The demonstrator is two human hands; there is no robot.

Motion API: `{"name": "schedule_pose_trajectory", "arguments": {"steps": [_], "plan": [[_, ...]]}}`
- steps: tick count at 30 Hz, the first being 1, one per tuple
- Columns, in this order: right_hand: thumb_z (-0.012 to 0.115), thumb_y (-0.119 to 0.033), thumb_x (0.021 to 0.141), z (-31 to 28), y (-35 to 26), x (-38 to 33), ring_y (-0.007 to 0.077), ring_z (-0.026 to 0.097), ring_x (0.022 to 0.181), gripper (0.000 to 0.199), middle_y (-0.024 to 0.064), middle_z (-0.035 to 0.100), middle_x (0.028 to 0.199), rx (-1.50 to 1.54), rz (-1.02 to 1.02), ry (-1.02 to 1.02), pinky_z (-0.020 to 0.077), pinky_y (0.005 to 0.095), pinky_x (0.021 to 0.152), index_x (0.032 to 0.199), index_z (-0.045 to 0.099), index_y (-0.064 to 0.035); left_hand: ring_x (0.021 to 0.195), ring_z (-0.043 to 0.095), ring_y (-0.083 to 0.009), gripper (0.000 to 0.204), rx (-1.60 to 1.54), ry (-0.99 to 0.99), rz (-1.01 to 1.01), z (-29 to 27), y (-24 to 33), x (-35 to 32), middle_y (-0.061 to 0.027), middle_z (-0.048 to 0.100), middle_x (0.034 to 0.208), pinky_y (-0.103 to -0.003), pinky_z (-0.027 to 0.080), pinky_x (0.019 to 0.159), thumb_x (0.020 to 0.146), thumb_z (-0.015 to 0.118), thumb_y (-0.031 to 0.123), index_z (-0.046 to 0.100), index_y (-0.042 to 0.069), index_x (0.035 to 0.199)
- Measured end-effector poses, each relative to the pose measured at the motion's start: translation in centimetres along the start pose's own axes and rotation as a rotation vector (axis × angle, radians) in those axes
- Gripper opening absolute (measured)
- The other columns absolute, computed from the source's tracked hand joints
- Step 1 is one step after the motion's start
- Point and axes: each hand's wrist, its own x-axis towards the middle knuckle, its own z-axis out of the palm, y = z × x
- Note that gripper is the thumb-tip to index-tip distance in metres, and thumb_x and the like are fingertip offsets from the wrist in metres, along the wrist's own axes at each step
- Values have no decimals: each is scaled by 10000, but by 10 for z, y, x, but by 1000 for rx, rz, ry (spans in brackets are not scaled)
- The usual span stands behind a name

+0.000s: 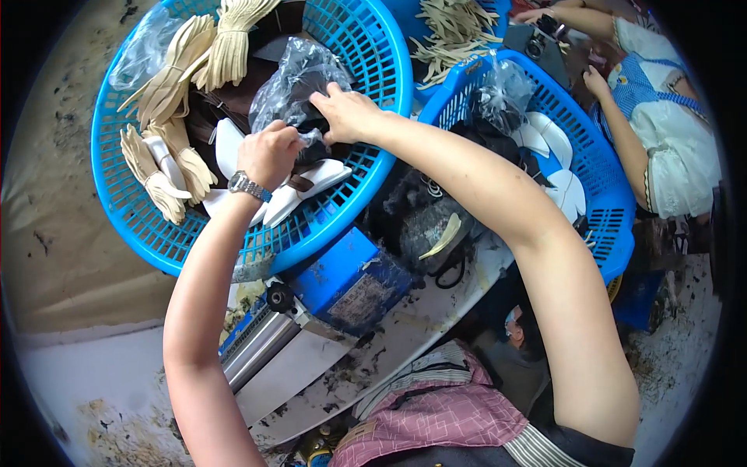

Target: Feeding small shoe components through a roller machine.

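Note:
A clear plastic bag (pixel 292 78) with dark contents lies in the large round blue basket (pixel 401 70). My left hand (pixel 268 154), a metal watch on its wrist, is closed on a gathered end of this bag. The fingers of my right hand (pixel 346 114) are apart and rest against the bag's right side. Around them in the basket are bundles of cream strips (pixel 229 43), white curved pieces (pixel 307 193) and dark brown pieces. My fingers cover part of the bag.
A second blue basket (pixel 615 210) at the right holds white pieces and dark material. Below the round basket stands a blue machine (pixel 350 280) with a metal roller (pixel 261 350). Another person (pixel 654 117) sits at the upper right, near a container of cream strips (pixel 459 35).

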Motion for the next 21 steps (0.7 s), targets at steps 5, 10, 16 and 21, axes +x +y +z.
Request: {"name": "schedule_pose_trajectory", "arguments": {"steps": [5, 10, 16, 21], "plan": [[745, -231, 561, 6, 3, 2, 371, 505, 987, 652, 220, 409, 1133, 60, 57, 1, 444, 413, 817, 1106, 429, -65, 617, 568, -301, 155, 5, -67, -82, -6, 9, 1, -103, 577, 647, -401, 434, 519, 732, 567, 238, 539, 101, 665], [720, -213, 612, 17, 0, -2, 368, 512, 950, 548, 205, 462, 1053, 207, 113, 125, 442, 395, 800, 1077, 462, -77, 610, 561, -311, 153, -50, -41, -36, -11, 19, 4, -124, 563, 621, -401, 422, 513, 735, 578, 217, 524, 85, 681], [618, -229, 693, 11, -8, 4, 285, 510, 988, 347, 166, 560, 983, 364, 18, 129, 416, 361, 825, 983, 554, -50, 499, 575, -114, 217, -483, 98, -450, -7, 5, 16, -56, 581, 579, -260, 438, 450, 780, 580, 200, 521, 17, 680], [527, -314, 705, 11, -22, -6, 317, 517, 958, 337, 232, 555, 961, 518, -125, 60, 420, 371, 801, 881, 610, -39, 532, 567, -93, 199, -782, 57, -629, -4, -11, 12, -44, 582, 632, -219, 464, 450, 818, 561, 189, 527, 18, 723]]}}
